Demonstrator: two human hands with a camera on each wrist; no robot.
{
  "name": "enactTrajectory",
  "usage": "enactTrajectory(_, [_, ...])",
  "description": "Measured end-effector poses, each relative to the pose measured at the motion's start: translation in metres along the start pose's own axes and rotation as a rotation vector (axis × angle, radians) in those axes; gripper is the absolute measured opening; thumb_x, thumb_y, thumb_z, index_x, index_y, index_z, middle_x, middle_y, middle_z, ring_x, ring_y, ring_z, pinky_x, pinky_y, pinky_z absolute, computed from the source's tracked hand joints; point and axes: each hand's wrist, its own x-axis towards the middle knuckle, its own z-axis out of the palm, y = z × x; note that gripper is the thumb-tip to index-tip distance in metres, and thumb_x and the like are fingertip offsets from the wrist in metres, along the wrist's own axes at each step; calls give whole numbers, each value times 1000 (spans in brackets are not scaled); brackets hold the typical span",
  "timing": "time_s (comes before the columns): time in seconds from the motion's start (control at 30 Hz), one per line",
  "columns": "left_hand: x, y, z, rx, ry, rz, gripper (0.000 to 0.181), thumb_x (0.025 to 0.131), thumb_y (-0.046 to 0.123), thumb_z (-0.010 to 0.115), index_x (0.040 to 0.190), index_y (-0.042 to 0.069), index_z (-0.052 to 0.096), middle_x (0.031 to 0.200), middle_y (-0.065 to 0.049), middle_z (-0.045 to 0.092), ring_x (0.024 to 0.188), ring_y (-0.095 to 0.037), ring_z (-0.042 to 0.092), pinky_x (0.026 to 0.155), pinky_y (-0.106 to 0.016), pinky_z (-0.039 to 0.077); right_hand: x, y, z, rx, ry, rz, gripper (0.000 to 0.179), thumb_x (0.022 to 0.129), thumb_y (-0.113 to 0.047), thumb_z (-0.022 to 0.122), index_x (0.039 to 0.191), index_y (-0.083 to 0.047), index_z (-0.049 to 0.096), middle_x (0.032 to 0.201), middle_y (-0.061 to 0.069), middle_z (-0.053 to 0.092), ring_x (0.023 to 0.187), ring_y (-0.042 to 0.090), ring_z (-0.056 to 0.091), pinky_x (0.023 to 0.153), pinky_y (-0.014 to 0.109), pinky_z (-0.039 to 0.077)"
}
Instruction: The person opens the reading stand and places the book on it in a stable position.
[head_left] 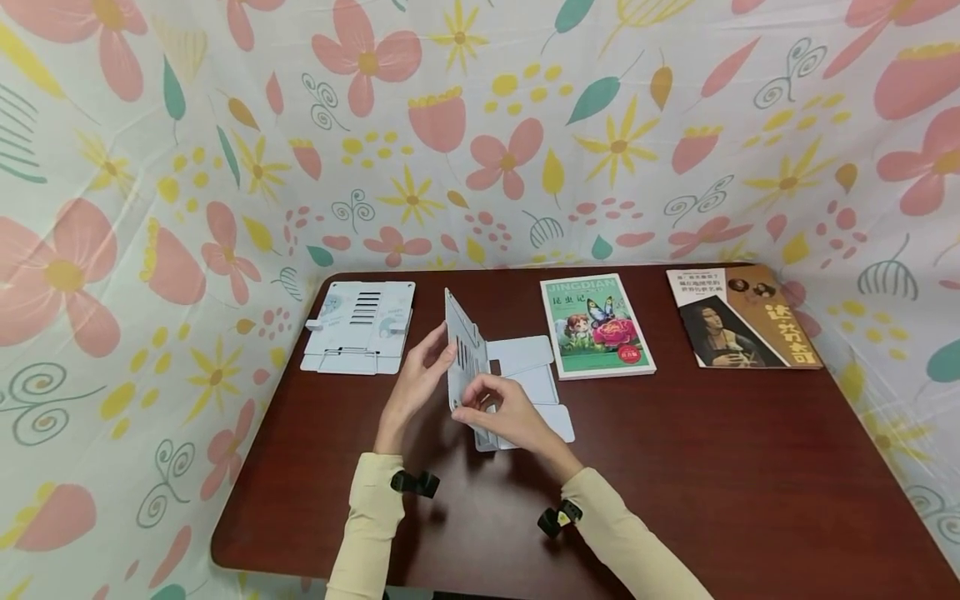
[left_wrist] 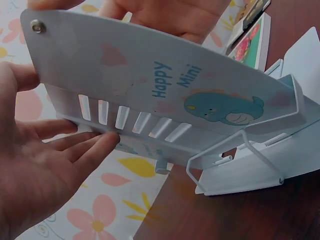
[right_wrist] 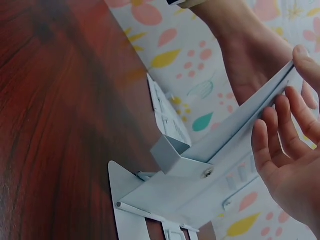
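A white metal book stand (head_left: pixel 517 375) stands on the table with its slotted panel raised nearly upright. A blue dinosaur and "Happy Mini" lettering show on the panel (left_wrist: pixel 165 85) in the left wrist view. From the left side, my left hand (head_left: pixel 416 379) holds the panel's edge, its fingers lying over the slotted face. The left thumb tip is partly hidden at that edge. On the other side, my right hand (head_left: pixel 510 412) pinches the near edge with thumb and bent fingers. In the right wrist view the right hand's fingers (right_wrist: pixel 282 117) touch the raised panel.
Farther left lies a second white book stand (head_left: pixel 360 325), folded flat. A green-covered book (head_left: pixel 597 327) is behind and right of the raised stand. Another book (head_left: pixel 742 317), with a painted portrait on its cover, rests farther right. Flowered cloth (head_left: pixel 510 125) surrounds the dark wooden table (head_left: pixel 712 467).
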Motion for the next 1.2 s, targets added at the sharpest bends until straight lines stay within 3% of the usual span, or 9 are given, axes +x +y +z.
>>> enactTrajectory(0.23, [5, -6, 3, -73, -7, 29, 57, 105, 27, 55, 155, 4, 39, 162, -11, 39, 144, -29, 44, 118, -51, 36, -3, -26, 2, 10, 31, -35, 14, 85, 1, 76, 90, 6, 64, 84, 11, 65, 77, 17, 60, 72, 31, 54])
enactTrajectory(0.4, [8, -9, 4, -90, -3, 37, 57, 104, 27, 56, 154, 4, 41, 161, -12, 40, 147, -26, 40, 120, -50, 34, -2, 4, -11, -47, 17, -19, 15, 89, 1, 73, 101, 6, 67, 91, 19, 68, 82, 19, 63, 72, 31, 55])
enactTrajectory(0.63, [8, -12, 2, -90, -31, 35, 58, 106, 33, 52, 157, 10, 37, 164, -5, 35, 153, -21, 30, 123, -50, 27, -6, 36, -61, -171, 112, 110, 14, 95, -11, 71, 105, 0, 70, 96, 14, 73, 87, 19, 66, 74, 28, 55])
enactTrajectory(0.83, [9, -14, 0, -115, -50, 18, 56, 106, 30, 51, 158, 11, 37, 165, -3, 33, 154, -19, 27, 124, -49, 26, -17, 66, -85, -351, 88, 142, 8, 93, -9, 72, 99, -4, 72, 91, 7, 72, 80, 16, 65, 70, 25, 54])
enactTrajectory(0.97, [9, -13, 0, -136, -43, 28, 56, 107, 28, 51, 158, 10, 37, 165, -3, 34, 154, -19, 26, 123, -49, 27, -23, 82, -88, -535, 29, 106, 6, 90, -5, 74, 95, -4, 71, 86, 6, 69, 76, 14, 62, 67, 27, 54])
enactTrajectory(1.1, [9, -14, 1, -145, -39, 40, 57, 106, 30, 51, 158, 12, 36, 164, -3, 37, 153, -19, 29, 123, -50, 28, -28, 90, -87, -749, 35, 108, 8, 86, -5, 76, 87, -8, 69, 82, 4, 62, 73, 14, 57, 66, 31, 51])
enactTrajectory(1.2, [8, -15, 3, -143, -42, 27, 58, 106, 31, 52, 159, 13, 35, 163, -4, 38, 152, -19, 31, 122, -49, 29, -30, 92, -86, -834, 43, 136, 12, 87, -6, 75, 82, -10, 66, 79, 3, 57, 70, 14, 52, 62, 32, 48])
